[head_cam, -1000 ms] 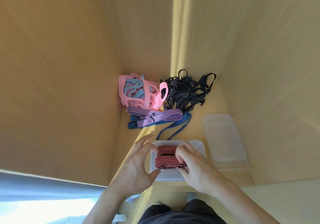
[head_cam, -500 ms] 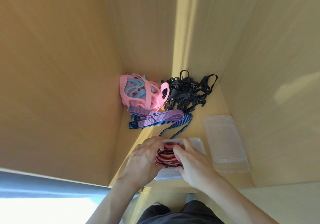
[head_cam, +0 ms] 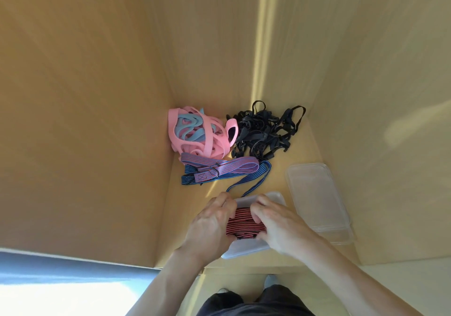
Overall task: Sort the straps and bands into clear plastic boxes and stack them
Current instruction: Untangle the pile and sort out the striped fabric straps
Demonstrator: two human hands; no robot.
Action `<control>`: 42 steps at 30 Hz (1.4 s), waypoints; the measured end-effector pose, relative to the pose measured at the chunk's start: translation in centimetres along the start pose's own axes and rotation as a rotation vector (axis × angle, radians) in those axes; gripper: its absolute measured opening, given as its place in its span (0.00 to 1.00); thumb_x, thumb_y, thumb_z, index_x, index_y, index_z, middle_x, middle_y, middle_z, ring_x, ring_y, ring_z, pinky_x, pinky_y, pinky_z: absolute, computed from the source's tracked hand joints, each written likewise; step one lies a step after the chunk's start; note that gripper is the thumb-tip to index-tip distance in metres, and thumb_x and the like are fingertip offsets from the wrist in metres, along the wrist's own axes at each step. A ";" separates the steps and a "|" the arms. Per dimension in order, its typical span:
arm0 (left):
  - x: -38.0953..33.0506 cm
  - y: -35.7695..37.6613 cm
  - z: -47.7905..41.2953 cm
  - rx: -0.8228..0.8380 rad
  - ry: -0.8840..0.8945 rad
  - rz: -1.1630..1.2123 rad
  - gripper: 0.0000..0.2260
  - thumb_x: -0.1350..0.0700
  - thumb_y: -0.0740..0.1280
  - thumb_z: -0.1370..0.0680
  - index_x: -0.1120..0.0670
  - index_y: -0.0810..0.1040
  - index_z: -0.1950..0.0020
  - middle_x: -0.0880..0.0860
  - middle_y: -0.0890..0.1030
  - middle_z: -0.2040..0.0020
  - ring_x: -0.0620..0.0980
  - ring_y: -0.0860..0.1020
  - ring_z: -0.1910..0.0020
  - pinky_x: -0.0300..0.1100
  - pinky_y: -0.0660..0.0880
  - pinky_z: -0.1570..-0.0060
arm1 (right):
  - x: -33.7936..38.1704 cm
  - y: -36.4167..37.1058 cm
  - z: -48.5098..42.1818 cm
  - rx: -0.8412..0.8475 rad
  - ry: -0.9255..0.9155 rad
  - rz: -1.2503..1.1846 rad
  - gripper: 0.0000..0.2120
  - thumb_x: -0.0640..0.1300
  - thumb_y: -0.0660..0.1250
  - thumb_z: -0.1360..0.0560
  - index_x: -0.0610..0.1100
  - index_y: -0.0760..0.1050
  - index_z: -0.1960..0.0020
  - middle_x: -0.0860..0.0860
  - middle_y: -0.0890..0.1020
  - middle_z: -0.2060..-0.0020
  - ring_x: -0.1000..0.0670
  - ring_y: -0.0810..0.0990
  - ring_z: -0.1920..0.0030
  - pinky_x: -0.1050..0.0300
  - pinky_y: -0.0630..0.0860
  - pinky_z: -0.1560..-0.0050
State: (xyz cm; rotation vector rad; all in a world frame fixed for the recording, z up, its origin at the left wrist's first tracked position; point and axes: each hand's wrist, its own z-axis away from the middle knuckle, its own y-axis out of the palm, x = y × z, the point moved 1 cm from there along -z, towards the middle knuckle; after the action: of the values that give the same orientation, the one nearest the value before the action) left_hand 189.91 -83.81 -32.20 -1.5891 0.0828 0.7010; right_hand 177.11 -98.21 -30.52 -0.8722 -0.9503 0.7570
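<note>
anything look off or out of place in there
One thing: the blue striped strap trails from its pile, its loop end slipping under the clear box both hands are packing. Nothing looks spilled or damaged.

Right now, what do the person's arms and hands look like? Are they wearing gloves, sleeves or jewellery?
Both the left hand and the right hand are bare: no gloves, rings or watch show. The forearms are bare too, with no sleeves in view. Lower down, dark trousers show.

The hands (head_cam: 246,223) hide most of the red striped strap (head_cam: 242,225) and clear box (head_cam: 246,251).
</note>
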 end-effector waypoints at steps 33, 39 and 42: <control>6.4 -3.7 -5.2 -0.197 -0.368 0.239 0.08 0.61 0.69 0.26 0.54 0.77 0.48 0.50 0.78 0.52 0.54 0.77 0.53 0.45 0.73 0.54 | -1.3 -4.5 -1.3 -0.161 0.017 -0.232 0.04 0.50 0.70 0.23 0.55 0.75 0.54 0.59 0.78 0.54 0.60 0.79 0.56 0.60 0.78 0.52; 7.0 -2.8 -8.5 -0.053 -0.316 -0.173 0.20 0.57 0.63 0.22 0.50 0.70 0.29 0.52 0.65 0.30 0.57 0.74 0.36 0.52 0.76 0.50 | -0.8 -5.2 -0.7 -0.242 -0.047 -0.354 0.04 0.46 0.70 0.23 0.53 0.79 0.56 0.60 0.80 0.58 0.59 0.80 0.56 0.65 0.77 0.57; 7.2 -2.3 -9.1 -0.046 -0.299 -0.253 0.17 0.57 0.62 0.20 0.51 0.71 0.31 0.53 0.64 0.31 0.54 0.72 0.36 0.50 0.73 0.49 | -1.4 -5.2 -0.6 -0.261 -0.049 -0.393 0.06 0.44 0.70 0.24 0.54 0.79 0.58 0.61 0.81 0.59 0.58 0.80 0.57 0.66 0.75 0.60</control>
State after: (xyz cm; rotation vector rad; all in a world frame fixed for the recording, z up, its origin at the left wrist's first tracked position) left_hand 200.22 -89.39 -33.85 -1.4885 -0.3504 0.7367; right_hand 177.93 -101.90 -26.60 -0.8577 -1.2374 0.3217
